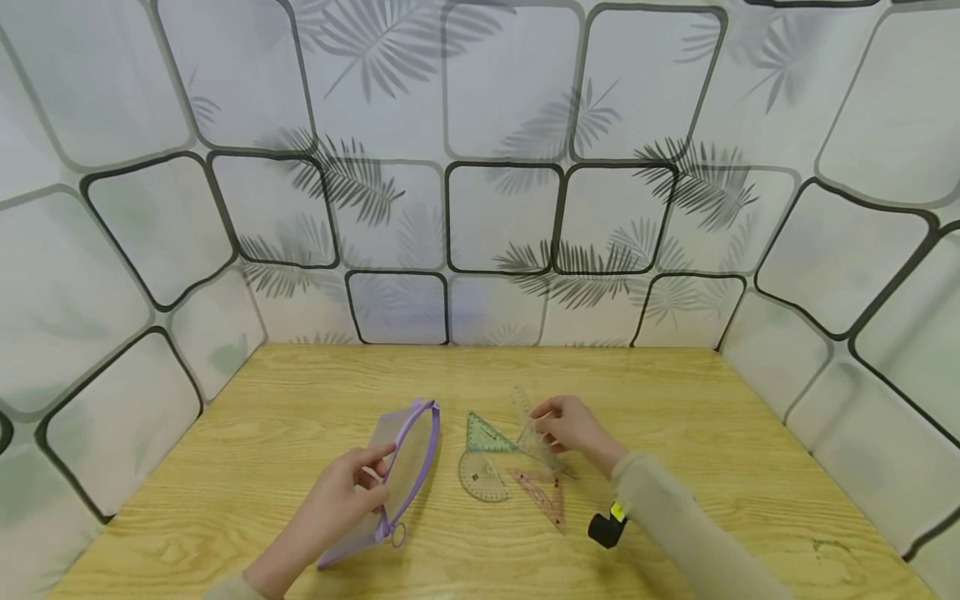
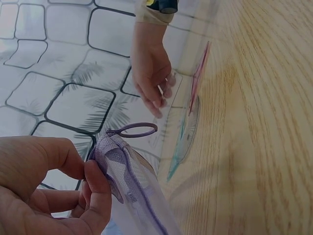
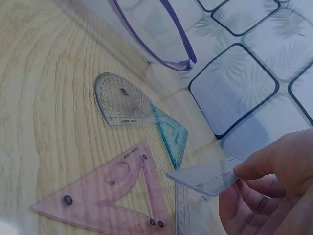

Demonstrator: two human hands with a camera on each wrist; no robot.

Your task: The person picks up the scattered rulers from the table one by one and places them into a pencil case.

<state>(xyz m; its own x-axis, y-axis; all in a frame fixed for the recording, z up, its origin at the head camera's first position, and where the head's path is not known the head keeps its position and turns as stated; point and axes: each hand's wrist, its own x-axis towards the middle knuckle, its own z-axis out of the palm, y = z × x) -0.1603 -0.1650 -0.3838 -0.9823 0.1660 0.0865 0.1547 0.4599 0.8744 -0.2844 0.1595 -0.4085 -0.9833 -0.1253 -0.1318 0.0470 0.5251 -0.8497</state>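
Left hand [image 1: 341,492] pinching the purple mesh pouch [image 1: 401,467] by its open edge, lifted off the counter [image 1: 675,392]. Right hand [image 1: 573,425] gripping a clear ruler [image 3: 208,177] by 1 end, above the pink triangle [image 3: 117,196], green triangle [image 3: 171,132] and protractor [image 3: 120,100]. Ruler markings only readable from the right wrist; zipper ring [image 2: 132,130] clearest from the left wrist.

Landmark: protractor [image 1: 483,477] on the wooden table [image 1: 300,400]. Just left of it, the purple mesh pouch [image 1: 405,467] stands raised, blocking approach. Touching its far edge lies a green set square [image 1: 483,433]; just right, a pink set square [image 1: 543,493]. Beyond these, toward the patterned wall [image 1: 495,217], the tabletop lies bare.
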